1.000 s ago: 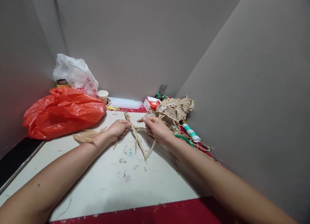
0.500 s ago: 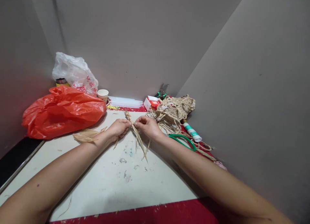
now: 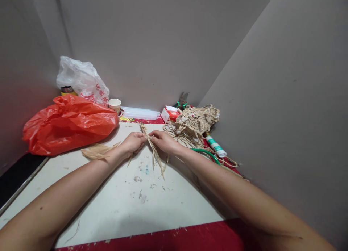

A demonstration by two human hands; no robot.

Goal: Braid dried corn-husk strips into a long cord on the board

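Both hands meet over the upper middle of the white board, around a thin braid of dry, straw-coloured fibre [image 3: 157, 157]. My left hand [image 3: 133, 142] pinches the braid from the left, its thumb and forefinger closed on it. From the right, my right hand [image 3: 164, 140] pinches it at nearly the same spot. The braided end points away towards the wall, and loose strands hang from the fingers towards me. A bundle of flat dry husk leaves [image 3: 95, 151] lies beside my left forearm.
An orange plastic bag [image 3: 71, 125], a clear bag [image 3: 81, 77] and a paper cup [image 3: 114, 104] stand at the left. Translucent sticks [image 3: 140, 113] lie along the back. Coiled cord [image 3: 194, 122], pruning shears [image 3: 182, 100], a small box [image 3: 170, 114] and a white-green roll [image 3: 216, 146] are at the right.
My right hand has turned slightly and moved a little left, closer to my left fingers. My right forearm now covers more of the green loop. The left hand has hardly moved.
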